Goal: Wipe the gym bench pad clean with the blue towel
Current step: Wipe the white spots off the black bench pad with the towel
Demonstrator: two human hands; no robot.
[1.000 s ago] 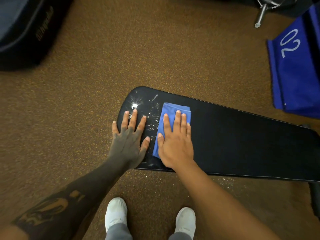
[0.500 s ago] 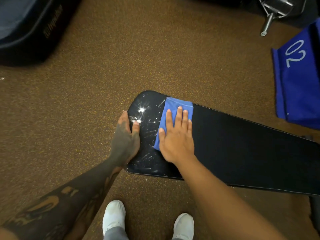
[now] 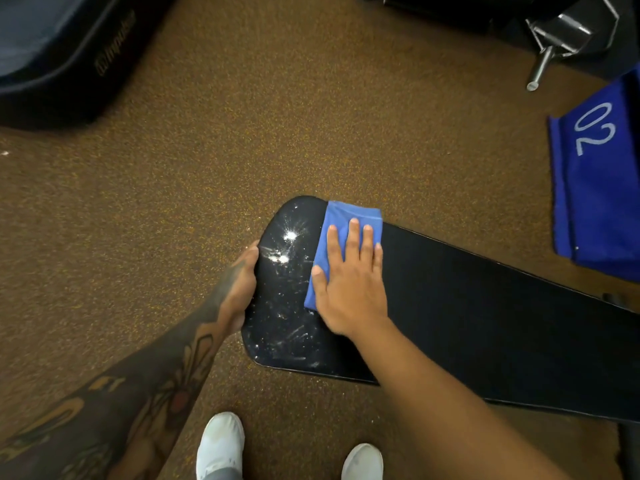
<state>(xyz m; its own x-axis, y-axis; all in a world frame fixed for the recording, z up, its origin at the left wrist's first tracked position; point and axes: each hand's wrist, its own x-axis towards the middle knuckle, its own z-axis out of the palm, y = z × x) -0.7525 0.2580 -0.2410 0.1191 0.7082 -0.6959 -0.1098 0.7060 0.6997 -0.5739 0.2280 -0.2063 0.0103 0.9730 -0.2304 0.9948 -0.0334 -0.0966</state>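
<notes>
The black gym bench pad [image 3: 485, 306] runs from the middle of the view to the right edge. White powdery smears cover its rounded left end. A folded blue towel [image 3: 337, 221] lies across the pad just right of the smears. My right hand [image 3: 349, 282] presses flat on the towel, fingers spread toward the far edge. My left hand [image 3: 239, 285] grips the pad's left end, fingers curled under the rim and thumb on the edge.
Brown speckled floor surrounds the bench. A dark padded piece of equipment [image 3: 65, 53] sits at top left. A blue cloth marked "02" [image 3: 599, 188] hangs at right, with chrome metal parts [image 3: 561, 36] above it. My white shoes [image 3: 221, 445] stand below the pad.
My left hand slid off the pad's top to grip its left end. My right hand and the towel moved slightly toward the far edge.
</notes>
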